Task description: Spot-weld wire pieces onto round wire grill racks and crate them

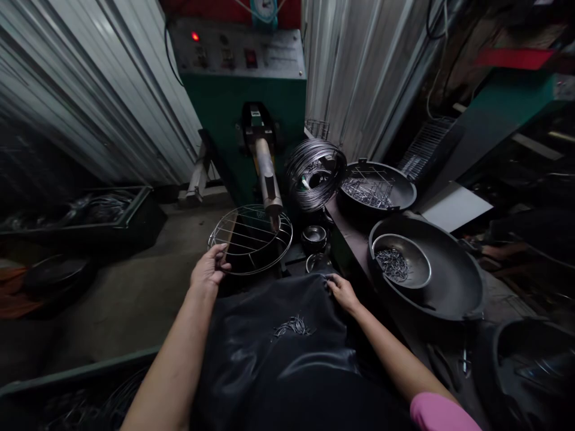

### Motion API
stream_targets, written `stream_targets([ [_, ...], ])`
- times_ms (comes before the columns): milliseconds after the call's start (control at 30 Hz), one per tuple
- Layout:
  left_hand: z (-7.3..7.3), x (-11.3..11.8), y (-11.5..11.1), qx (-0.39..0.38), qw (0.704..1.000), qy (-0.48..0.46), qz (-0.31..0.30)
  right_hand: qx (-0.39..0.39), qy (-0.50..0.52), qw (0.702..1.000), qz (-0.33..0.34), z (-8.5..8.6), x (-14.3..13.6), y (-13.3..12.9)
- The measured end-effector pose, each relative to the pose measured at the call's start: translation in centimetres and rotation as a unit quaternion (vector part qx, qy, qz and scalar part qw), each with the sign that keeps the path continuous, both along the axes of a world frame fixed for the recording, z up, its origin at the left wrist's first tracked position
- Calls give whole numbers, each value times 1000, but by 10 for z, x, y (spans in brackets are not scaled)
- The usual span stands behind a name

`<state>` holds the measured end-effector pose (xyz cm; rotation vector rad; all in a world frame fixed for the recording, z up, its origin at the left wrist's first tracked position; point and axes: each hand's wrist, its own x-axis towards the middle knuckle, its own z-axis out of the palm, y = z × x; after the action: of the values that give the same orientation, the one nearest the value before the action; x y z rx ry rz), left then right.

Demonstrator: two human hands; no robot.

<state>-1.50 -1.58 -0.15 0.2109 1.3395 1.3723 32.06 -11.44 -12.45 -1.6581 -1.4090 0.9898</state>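
Showing parallel bars, the round rack (251,273) gleams.

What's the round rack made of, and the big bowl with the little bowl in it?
The round wire rack looks like bare steel: thin, shiny rods. The big bowl is dull dark grey, maybe metal or plastic; the small bowl shines like stainless steel.

Before us we have the machine (209,102), with the wire coil (314,200) at its right, near the far left corner of the worktop (351,230). Along the worktop's left edge, we find wire pieces (366,193) in the far pan (403,191) and, nearer us, pins (390,264) in a bowl (421,263), inside the left part of the big pan (456,275).
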Motion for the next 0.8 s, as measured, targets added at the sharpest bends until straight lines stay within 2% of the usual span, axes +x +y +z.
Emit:
stream_targets([
  [200, 2, 5, -4, 21, 1000, 6, 20, 32, -141, 989, -5, 6, -5, 0],
  [333, 2, 7, -5, 29, 999, 4, 30, 50, -148, 988, -9, 9, -8, 0],
  [400, 2, 8, -7, 28, 999, -2, 28, 47, -107, 993, -18, 11, -7, 2],
  [500, 3, 12, -8, 21, 999, -9, 27, -4, 44, 999, -10, 24, -12, 10],
  [567, 4, 15, -8, 17, 999, -13, 26, -22, 166, 986, 17, 43, -23, 20],
  [667, 5, 19, -6, 17, 1000, -17, 18, 28, 293, 955, 46, 78, -52, 40],
  [733, 6, 21, -5, 22, 999, -17, 19, 66, 332, 939, 59, 98, -74, 54],
  [800, 6, 23, -3, 29, 999, -13, 23, 80, 333, 936, 80, 109, -92, 66],
])
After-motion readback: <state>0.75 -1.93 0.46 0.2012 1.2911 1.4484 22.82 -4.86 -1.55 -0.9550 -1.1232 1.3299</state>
